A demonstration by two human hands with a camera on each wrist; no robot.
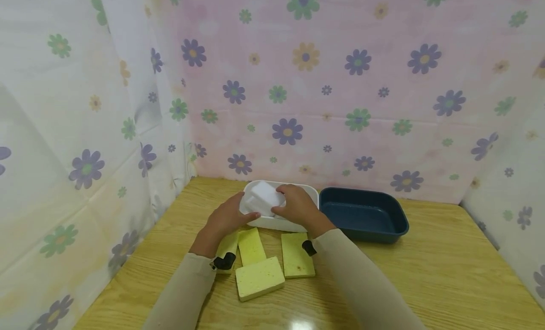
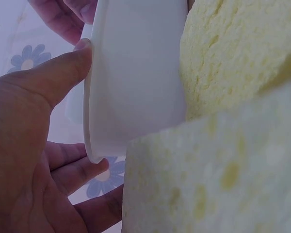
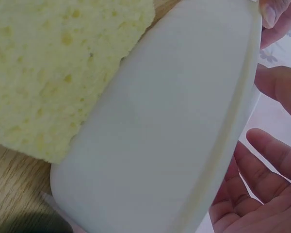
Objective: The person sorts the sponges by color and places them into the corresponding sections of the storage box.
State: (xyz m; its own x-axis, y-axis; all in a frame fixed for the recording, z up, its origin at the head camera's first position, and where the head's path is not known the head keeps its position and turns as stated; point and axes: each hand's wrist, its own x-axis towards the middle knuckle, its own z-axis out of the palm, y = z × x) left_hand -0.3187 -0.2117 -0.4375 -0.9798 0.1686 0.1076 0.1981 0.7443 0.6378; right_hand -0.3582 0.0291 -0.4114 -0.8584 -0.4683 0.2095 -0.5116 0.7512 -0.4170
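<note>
Smooth white blocks point(image 1: 265, 195), apparently more than one, sit tilted over the white tub point(image 1: 278, 223). My left hand point(image 1: 225, 217) holds them at their left side, thumb toward the tub's front rim and fingers at the left end; the fingertips are partly hidden. From the right, my right hand point(image 1: 299, 208) grips the blocks between fingers and thumb. Both wrist views look mostly at the tub's outer wall point(image 2: 136, 73), which hides most of the blocks. In front of the tub, beneath my wrists, lie several yellow sponges, one sponge point(image 1: 259, 277) resting partly on another sponge point(image 1: 251, 246).
A dark blue tub point(image 1: 364, 216) stands against the white tub's right side. Another yellow sponge point(image 1: 298, 264) lies flat by my right wrist, and one more point(image 1: 227, 247) is partly under my left wrist. Flowered cloth point(image 1: 323, 108) hangs behind the wooden table point(image 1: 447, 273).
</note>
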